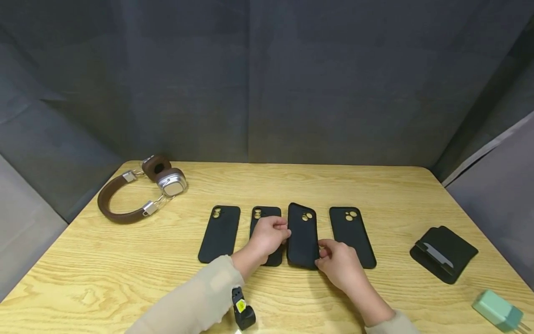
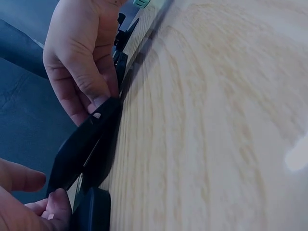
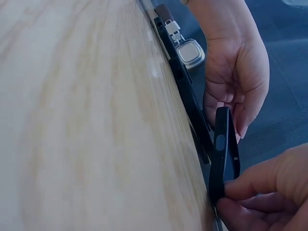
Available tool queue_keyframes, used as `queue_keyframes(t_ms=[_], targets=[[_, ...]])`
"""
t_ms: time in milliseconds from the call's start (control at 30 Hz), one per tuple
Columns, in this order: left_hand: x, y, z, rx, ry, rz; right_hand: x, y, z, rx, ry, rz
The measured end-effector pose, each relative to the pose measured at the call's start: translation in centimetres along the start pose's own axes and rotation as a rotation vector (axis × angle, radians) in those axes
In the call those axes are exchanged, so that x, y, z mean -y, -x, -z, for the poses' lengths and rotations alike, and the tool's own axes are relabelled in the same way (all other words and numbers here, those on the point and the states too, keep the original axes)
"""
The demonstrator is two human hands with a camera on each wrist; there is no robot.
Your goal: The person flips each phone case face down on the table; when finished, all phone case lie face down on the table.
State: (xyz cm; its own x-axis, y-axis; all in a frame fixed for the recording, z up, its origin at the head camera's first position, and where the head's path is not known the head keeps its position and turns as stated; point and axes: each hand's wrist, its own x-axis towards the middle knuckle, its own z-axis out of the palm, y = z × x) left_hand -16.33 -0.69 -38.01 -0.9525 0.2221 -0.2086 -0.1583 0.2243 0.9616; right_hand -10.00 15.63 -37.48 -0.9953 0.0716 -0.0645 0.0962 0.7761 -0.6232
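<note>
Left hand covers most of the second phone case, green charger is cut off at the head view's bottom-right corner, both sleeves run off the bottom edge, wrist views blur the desk.

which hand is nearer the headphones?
Left. The left hand grips the lifted phone case on the side toward the headphones; the right hand holds the case's near end, farther away.
</note>
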Motion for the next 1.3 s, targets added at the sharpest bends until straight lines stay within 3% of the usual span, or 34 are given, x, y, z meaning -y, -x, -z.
queue_keyframes(t_ms=[633, 1300], targets=[[-0.3, -0.2, 0.5, -0.029, 0.123, -0.068, -0.2, -1.0, -0.9, 0.065, -0.130, 0.017], [-1.7, -0.8, -1.3, -0.044, 0.187, -0.066, -0.3, -1.6, -1.2, 0.096, -0.148, -0.025]])
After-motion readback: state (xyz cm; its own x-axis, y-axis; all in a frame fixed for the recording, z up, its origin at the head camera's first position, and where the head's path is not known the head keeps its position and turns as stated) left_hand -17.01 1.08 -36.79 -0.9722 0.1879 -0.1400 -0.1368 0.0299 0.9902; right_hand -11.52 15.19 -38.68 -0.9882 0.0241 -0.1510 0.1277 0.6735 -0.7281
